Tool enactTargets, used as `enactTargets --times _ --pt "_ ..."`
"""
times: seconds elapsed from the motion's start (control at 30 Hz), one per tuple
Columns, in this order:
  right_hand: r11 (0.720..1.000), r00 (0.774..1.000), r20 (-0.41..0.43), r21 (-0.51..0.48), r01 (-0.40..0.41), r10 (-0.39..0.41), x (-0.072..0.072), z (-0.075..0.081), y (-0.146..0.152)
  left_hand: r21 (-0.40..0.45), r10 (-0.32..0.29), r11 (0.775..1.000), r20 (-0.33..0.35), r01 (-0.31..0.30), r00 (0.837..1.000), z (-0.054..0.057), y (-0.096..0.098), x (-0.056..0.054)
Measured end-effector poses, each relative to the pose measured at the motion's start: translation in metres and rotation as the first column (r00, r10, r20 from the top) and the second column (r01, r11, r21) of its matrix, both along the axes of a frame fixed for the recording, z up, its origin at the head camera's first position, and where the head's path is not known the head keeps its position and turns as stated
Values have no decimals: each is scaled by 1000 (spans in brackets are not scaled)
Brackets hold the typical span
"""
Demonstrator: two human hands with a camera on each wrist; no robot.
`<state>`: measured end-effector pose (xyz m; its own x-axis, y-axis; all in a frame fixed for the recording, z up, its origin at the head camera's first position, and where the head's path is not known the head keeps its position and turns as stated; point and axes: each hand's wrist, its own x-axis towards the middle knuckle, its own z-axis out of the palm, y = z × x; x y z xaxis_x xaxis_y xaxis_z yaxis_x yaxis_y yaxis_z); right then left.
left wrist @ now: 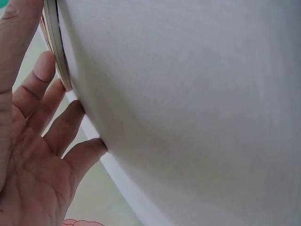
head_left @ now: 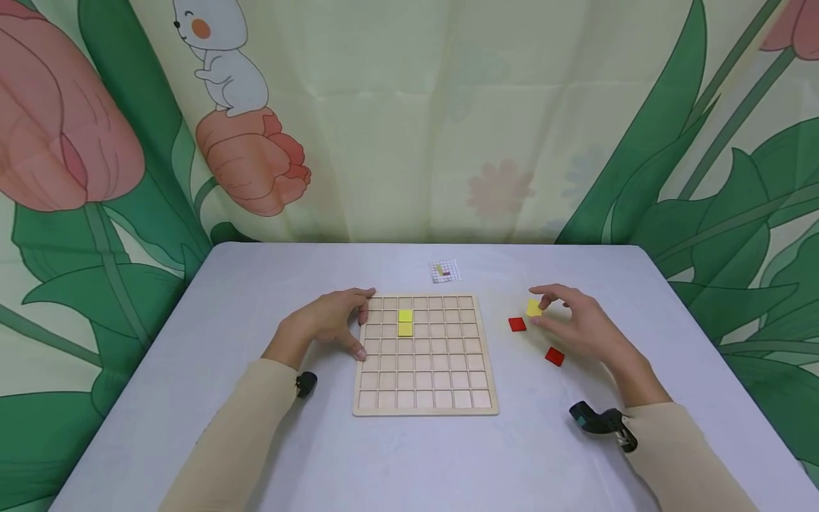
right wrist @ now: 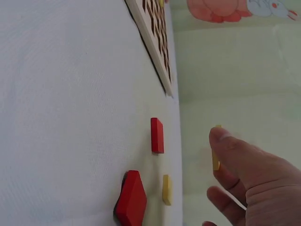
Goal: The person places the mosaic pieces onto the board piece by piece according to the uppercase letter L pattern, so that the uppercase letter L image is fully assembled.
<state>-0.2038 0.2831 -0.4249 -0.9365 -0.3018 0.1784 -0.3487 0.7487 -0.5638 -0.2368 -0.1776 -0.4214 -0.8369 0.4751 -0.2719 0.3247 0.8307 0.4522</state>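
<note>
Right hand [head_left: 579, 320]: pinches one yellow tile [right wrist: 216, 160] between thumb and fingers, off the table [head_left: 384, 462], right of the board [head_left: 425, 412]. Left hand [head_left: 329, 318]: fingers spread, thumb on the board's left edge, fingertips at its far left corner; touching, not wrapped round it.

Risks (judged):
- Tile is thin and the pinch sits near the fingertips. Uneven thumb pressure could twist it or let it slip.
- Poor angle over a cell would likely leave it tilted on a divider.
- Board could slide or turn if the left hand pushes harder or lifts; the seated yellow pair [head_left: 406, 322] would probably shift with it.

Around: the pair fills two adjoining cells of one column, toward the far side, left of the board's middle. Small printed card [head_left: 444, 271] lies beyond the far edge. Far red tile [head_left: 517, 324] lies between board and right hand; near red tile [head_left: 554, 356] lies nearer, below that hand. Loose yellow tile [right wrist: 167, 189] shows on the table in the right wrist view; in the head view the hand seems to hide it.

In the way: a low leftward path could clip the far red tile, then the board's right rim.
</note>
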Motion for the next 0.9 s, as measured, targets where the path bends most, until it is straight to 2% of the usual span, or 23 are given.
enactTargets --times 0.4,0.53,0.67,0.9 --pt "994 997 25 -87 -69 71 -6 -2 -25 0 13 1000 14 -13 1000 -1 0 -1" --pt "986 992 -18 -110 -128 126 -6 2 -34 -5 16 1000 14 -16 1000 -1 0 -2" --pt "980 987 -54 -125 -155 149 -5 4 -40 -1 11 1000 2 -11 1000 -3 4 -2" --pt "978 989 -6 -146 -149 150 -6 0 -64 -7 14 1000 7 -14 1000 1 3 -1"
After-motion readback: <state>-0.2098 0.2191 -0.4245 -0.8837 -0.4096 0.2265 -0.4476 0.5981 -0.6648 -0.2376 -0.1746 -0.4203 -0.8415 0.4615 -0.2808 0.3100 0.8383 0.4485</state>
